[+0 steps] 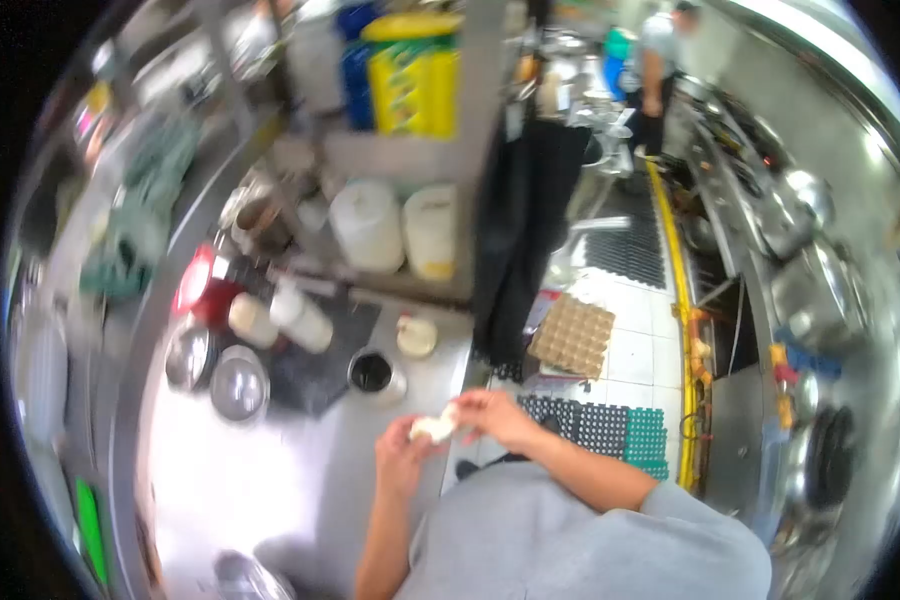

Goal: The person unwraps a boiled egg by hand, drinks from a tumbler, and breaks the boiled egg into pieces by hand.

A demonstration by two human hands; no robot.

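A white piece is gripped in the fingers of the left hand and right hand, its long axis stretched between them, near the counter edge.

From where I stood, I could read no words, brands or numbers anywhere. The tall yellow rectangular container up on the shelf bore green markings and a green band near its rim, too blurred to make out as letters. Below it, a whitish plastic container showed a yellow patch low down, equally illegible to me.
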